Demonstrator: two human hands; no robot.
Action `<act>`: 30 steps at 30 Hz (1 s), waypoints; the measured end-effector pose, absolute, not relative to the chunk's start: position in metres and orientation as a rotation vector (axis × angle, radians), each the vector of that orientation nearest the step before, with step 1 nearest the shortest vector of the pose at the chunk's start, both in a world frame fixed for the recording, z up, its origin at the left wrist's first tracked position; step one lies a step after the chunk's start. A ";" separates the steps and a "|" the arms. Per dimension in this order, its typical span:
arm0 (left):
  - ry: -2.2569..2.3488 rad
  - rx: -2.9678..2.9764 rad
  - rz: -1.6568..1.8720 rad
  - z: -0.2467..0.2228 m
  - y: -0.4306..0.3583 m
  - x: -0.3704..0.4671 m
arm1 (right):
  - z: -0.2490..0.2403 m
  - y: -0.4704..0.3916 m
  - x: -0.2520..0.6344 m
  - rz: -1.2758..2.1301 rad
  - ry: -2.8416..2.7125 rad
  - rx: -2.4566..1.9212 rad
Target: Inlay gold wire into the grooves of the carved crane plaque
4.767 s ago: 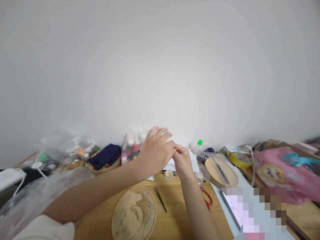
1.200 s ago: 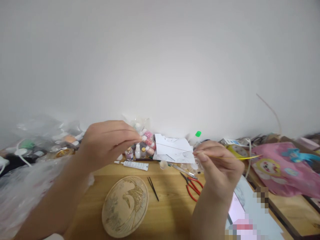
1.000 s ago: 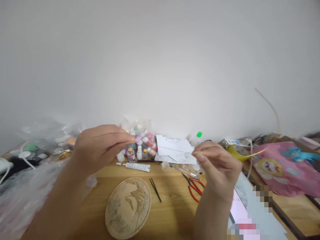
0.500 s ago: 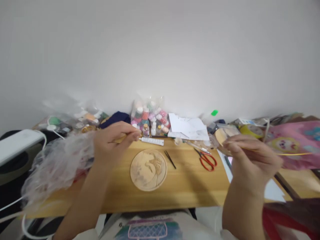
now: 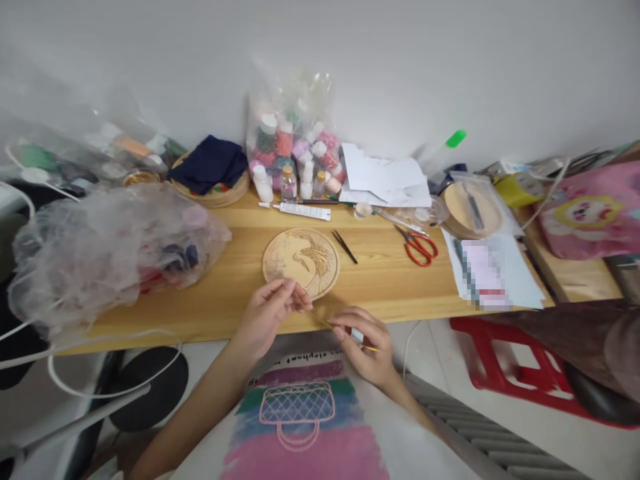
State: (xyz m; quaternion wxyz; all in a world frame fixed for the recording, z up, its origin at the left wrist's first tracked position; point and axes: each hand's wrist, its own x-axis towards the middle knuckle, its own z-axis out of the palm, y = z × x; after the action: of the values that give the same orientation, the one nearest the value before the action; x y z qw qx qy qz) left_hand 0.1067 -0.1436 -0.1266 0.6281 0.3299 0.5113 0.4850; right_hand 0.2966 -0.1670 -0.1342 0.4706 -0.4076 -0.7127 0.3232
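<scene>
A person seated at a wooden counter [image 5: 390, 287] works with both hands low, near its front edge. The left hand [image 5: 265, 317] is drawn into a pinch, thumb and forefinger together, in front of the lower edge of an embroidered hoop [image 5: 301, 257]; whether anything fine lies between the fingertips, or whether they touch the hoop, cannot be told. The right hand [image 5: 367, 341], its fingers curled, grips a thin yellow strand [image 5: 370, 348], which passes partly out of sight behind the fingers and shows its tail past them. The strand's other end blurs into the wood. The hoop lies flat, its lower rim partly covered by the left hand, with black tweezers [image 5: 345, 247] just beside it and a red-handled tool [image 5: 421, 250] farther right. Pixels mask a patch on the papers [image 5: 525, 283]; a pink bag [image 5: 580, 230] is cut off at right.
</scene>
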 end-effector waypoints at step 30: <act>1.632 1.096 0.946 -0.125 -0.116 0.073 | -0.136 -0.047 0.304 0.644 -2.302 -1.309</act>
State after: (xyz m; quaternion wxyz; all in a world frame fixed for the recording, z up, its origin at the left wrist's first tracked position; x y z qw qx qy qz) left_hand 0.0730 -0.1160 -0.1245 0.4618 0.4457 0.6635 0.3845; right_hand 0.3039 -0.0469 -0.1363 0.2068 -0.4699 -0.8264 0.2314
